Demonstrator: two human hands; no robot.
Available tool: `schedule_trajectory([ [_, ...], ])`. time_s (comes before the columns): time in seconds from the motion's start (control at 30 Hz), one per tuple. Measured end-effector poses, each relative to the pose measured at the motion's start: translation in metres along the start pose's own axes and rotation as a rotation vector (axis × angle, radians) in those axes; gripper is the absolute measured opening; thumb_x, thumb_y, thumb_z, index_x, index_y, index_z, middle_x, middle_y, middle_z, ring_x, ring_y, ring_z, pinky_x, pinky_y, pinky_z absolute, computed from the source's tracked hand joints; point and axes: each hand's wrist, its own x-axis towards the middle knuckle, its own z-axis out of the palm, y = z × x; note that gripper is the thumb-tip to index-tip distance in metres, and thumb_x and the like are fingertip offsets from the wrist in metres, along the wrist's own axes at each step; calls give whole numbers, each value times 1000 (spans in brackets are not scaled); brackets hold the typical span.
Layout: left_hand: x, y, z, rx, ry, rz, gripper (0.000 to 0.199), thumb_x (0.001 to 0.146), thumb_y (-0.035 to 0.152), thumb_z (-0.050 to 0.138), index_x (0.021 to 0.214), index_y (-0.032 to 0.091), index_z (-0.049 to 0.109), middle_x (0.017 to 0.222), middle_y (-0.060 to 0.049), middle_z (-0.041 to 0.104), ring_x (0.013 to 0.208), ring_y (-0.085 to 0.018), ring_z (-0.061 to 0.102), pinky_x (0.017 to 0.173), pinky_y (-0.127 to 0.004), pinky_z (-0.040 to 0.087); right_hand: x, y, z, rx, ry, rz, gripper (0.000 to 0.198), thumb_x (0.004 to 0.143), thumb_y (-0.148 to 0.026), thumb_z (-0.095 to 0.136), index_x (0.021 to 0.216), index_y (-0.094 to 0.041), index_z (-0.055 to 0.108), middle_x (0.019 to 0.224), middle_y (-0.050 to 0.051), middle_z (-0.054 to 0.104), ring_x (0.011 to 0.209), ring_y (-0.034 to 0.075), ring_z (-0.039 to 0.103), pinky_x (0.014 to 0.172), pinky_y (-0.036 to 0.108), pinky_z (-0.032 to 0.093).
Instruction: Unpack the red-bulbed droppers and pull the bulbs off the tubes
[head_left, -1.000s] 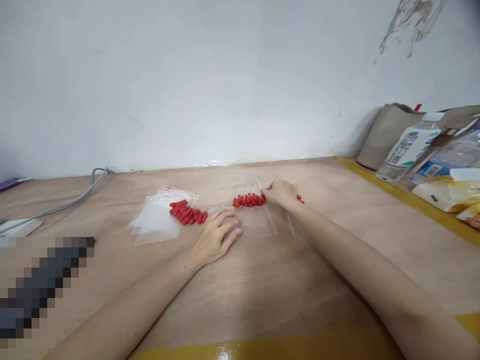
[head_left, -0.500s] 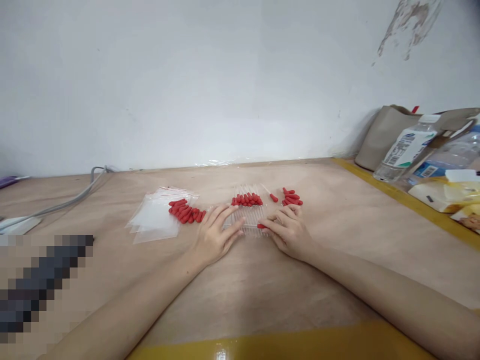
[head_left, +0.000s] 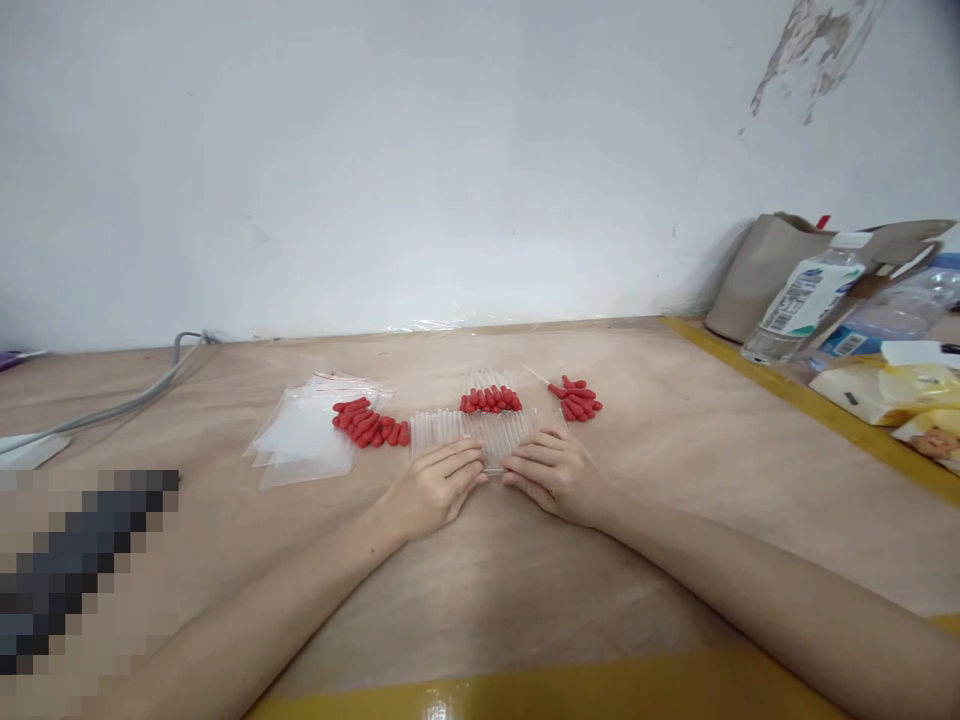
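Note:
A row of clear glass tubes [head_left: 439, 428] lies side by side on the brown-covered table, under and beyond my hands. My left hand [head_left: 439, 485] is closed at the row's near edge, its fingers pressed together. Facing it, my right hand [head_left: 559, 472] is closed the same way, fingertips close to the left ones. Between them a short stretch of a crosswise glass dropper [head_left: 493, 471] shows; its ends are hidden by the fingers. Behind the row sits a group of droppers with red rubber bulbs [head_left: 491, 399], their thin tips pointing toward the wall.
Red bulbs [head_left: 367, 424] are heaped on clear zip bags [head_left: 300, 430] at left. Another red heap [head_left: 579, 400] lies at right, with a thin tip sticking out. Farther right are a bottle [head_left: 810, 300], a grey bag [head_left: 739, 280] and yellow packets [head_left: 862, 385]. A grey cable [head_left: 150, 393] runs at left.
Both hands have drawn closer together at the tubes' near edge. The crosswise dropper's red bulb is now hidden. The loose dropper at right now touches the red heap.

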Motion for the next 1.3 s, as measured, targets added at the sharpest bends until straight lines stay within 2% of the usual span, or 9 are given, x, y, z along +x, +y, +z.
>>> schedule_trajectory([
  [0.4, -3, -3, -3, -114, 12, -2, 16, 84, 13, 46, 94, 13, 59, 91, -7, 67, 104, -19, 57, 92, -36, 49, -7, 5, -2, -26, 51, -107, 15, 85, -18, 49, 94, -15, 61, 71, 4, 63, 69, 13, 57, 60, 26, 47],
  [0.63, -3, -3, -2, -118, 70, 5, 18, 83, 12, 48, 98, 14, 58, 94, -7, 67, 103, -20, 58, 93, -41, 47, -8, 9, -12, -89, 56, -251, 21, 85, -13, 47, 103, -15, 59, 76, 5, 65, 79, 15, 58, 68, 29, 49],
  [0.73, -11, -9, -4, -113, 75, -65, 19, 81, 10, 50, 98, 13, 58, 96, -8, 67, 105, -20, 57, 94, -41, 46, -12, 19, -19, -106, 55, -233, 21, 86, -13, 44, 98, -18, 62, 79, 5, 67, 79, 15, 59, 68, 30, 48],
  [0.8, -17, -17, -7, -86, 108, -169, 16, 81, 11, 51, 95, 15, 59, 97, -7, 66, 101, -20, 58, 90, -37, 48, -15, 31, -23, -133, 129, -89, 17, 84, -18, 50, 92, -20, 64, 77, 4, 67, 75, 15, 59, 67, 31, 46],
  [0.87, -19, -22, -10, -54, 143, -274, 14, 82, 13, 50, 92, 16, 60, 96, -6, 63, 91, -17, 60, 81, -32, 52, -15, 44, -26, -133, 224, 154, 14, 81, -24, 55, 89, -22, 66, 76, 3, 67, 71, 15, 59, 66, 32, 46],
  [0.93, -17, -25, -12, -20, 155, -353, 15, 84, 16, 49, 93, 17, 61, 92, -6, 60, 77, -13, 59, 69, -26, 52, -14, 56, -29, -51, 289, 397, 16, 82, -28, 53, 90, -23, 67, 80, 4, 67, 72, 15, 59, 67, 31, 47],
  [1.0, -11, -26, -11, 12, 155, -390, 19, 85, 17, 46, 98, 16, 60, 87, -6, 54, 70, -11, 55, 63, -25, 50, -11, 67, -33, 41, 325, 579, 21, 83, -31, 50, 89, -22, 67, 83, 5, 65, 73, 15, 59, 66, 29, 48],
  [1.17, -2, -23, 0, 17, 183, -328, 33, 84, 7, 39, 112, 15, 53, 83, -5, 47, 75, -13, 50, 65, -25, 47, -1, 98, -45, 77, 274, 889, 25, 76, -30, 54, 94, -18, 67, 78, 5, 60, 62, 13, 55, 62, 30, 46],
  [1.3, -3, -22, 6, 4, 184, -220, 29, 83, 6, 42, 109, 17, 50, 87, -5, 53, 79, -13, 52, 70, -26, 47, 3, 127, -46, 298, 230, 1164, 26, 68, -21, 60, 93, -14, 63, 74, 4, 61, 58, 12, 56, 60, 29, 47],
])
